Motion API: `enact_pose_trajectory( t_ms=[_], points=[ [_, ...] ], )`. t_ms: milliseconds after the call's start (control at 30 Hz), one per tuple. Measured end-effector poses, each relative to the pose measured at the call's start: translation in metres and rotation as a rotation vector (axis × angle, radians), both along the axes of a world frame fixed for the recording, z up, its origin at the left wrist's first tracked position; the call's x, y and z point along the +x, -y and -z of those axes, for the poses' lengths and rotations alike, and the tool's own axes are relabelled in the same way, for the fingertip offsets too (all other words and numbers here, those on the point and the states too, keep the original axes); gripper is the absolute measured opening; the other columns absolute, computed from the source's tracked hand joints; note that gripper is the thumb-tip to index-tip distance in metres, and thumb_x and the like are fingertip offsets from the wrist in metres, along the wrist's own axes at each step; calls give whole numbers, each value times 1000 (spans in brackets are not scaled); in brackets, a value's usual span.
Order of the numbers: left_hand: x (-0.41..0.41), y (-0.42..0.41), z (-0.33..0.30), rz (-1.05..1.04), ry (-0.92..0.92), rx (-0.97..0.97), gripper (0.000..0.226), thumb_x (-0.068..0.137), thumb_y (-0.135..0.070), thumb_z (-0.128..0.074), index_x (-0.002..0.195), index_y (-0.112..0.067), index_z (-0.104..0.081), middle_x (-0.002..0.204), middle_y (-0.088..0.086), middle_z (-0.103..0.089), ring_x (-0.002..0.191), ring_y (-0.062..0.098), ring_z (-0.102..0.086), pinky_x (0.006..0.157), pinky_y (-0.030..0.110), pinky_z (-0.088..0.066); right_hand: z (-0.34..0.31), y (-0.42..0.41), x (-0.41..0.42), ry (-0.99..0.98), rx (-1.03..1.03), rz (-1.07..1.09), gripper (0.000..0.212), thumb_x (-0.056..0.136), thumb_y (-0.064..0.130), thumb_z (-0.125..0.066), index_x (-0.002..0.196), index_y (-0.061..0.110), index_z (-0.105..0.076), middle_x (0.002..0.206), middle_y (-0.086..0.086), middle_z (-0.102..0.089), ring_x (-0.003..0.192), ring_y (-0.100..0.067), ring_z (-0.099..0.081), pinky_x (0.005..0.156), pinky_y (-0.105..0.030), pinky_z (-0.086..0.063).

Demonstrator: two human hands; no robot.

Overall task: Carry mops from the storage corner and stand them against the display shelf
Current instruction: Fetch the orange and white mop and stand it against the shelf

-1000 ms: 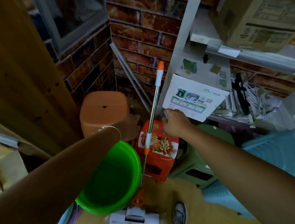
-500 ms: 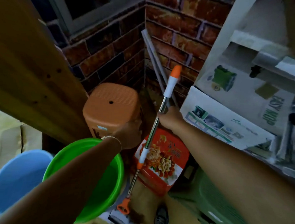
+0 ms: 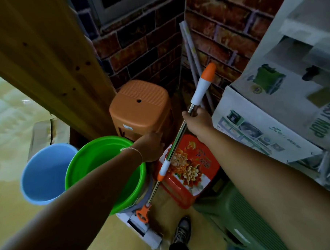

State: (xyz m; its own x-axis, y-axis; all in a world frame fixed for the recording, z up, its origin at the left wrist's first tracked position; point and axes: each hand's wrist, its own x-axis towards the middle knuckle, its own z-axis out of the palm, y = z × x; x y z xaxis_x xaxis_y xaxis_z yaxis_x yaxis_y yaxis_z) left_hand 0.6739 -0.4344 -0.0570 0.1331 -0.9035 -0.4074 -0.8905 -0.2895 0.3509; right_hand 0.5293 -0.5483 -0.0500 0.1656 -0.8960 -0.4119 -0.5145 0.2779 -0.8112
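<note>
The mop (image 3: 179, 135) is hemmed into a brick corner, between the green bucket (image 3: 97, 156) and orange stool (image 3: 139, 109) on the left and the red floral stool (image 3: 192, 167) and stacked cartons (image 3: 270, 120) on the right; bare floor is seen only at the near edge. Its long axis is tilted, orange tip up toward the cartons, head down on the floor. The right hand (image 3: 197, 121) is closed around the steel shaft just below the white grip. The left hand (image 3: 152, 146) is held by the orange stool; its finger state cannot be told.
</note>
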Motion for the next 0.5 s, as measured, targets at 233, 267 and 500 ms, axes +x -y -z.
enact_pose_trajectory(
  t_ms=[233,267,500],
  points=[
    [-3,-63,-7,67,-92,-19,38,92,-34,-51,110,-2,-59,117,21,-64,110,36,-59,90,36,-46,-42,-102,6,-38,-145,-72,29,97,35,-61,114,11,-61,95,0,-61,91,-23,-64,62,-26,-41],
    [-4,-74,-9,77,-117,-4,37,92,-34,-53,109,-2,-58,115,20,-64,108,36,-60,89,36,-47,-47,-121,7,-35,-174,-80,25,96,34,-62,108,11,-61,90,1,-61,89,-22,-64,66,-27,-42],
    [-3,-159,-22,-1,-340,-89,32,94,-33,-58,111,-6,-57,99,10,-66,88,24,-61,77,37,-50,-78,-241,20,-100,-326,-61,21,93,33,-67,95,14,-59,79,7,-57,82,-17,-59,71,-25,-40]
  ],
)
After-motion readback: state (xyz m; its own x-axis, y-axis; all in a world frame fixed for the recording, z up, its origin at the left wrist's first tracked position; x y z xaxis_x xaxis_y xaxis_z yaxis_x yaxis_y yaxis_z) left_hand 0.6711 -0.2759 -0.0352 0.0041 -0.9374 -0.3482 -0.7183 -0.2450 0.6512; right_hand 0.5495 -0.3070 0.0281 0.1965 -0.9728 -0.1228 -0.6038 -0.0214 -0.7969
